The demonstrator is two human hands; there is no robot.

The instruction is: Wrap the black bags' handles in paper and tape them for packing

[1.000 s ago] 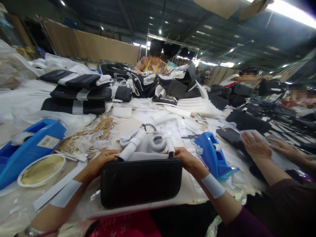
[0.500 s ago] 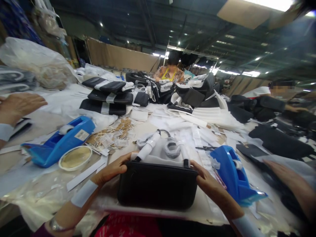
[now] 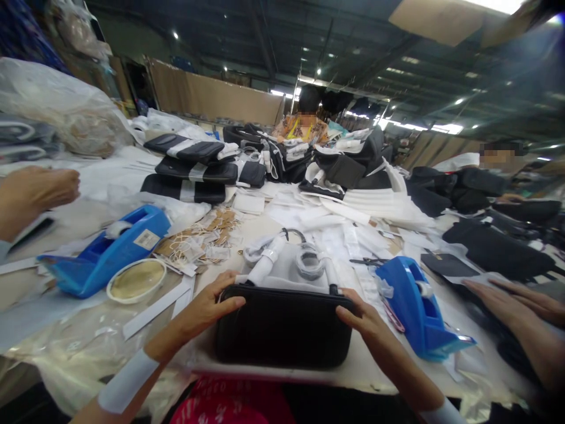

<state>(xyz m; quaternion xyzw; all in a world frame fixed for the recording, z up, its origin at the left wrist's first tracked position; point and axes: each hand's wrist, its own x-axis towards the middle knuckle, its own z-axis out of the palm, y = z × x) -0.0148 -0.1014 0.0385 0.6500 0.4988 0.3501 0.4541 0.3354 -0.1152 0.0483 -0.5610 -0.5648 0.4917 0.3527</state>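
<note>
A black handbag [image 3: 285,330] lies at the table's near edge, its broad side facing me. White wrapping covers its handles [image 3: 267,259], and a coiled, wrapped strap or ring [image 3: 309,262] rests behind the top edge. My left hand [image 3: 220,303] grips the bag's upper left corner, thumb on the front and fingers behind. At the upper right corner my right hand [image 3: 357,312] holds it the same way. The fingers behind the bag are partly hidden.
Blue tape dispensers [image 3: 106,253] [image 3: 424,312] flank the bag. Beside the left one are a shallow dish [image 3: 136,281] and stringed tags [image 3: 207,241]. Black bags [image 3: 189,171] are stacked farther back. Co-workers' hands [image 3: 35,191] [image 3: 516,300] show at both sides.
My thumbs have shifted inward over the front of the bag, which stays nearly in place. At the far left, the co-worker's hand has curled; the one at right has moved slightly.
</note>
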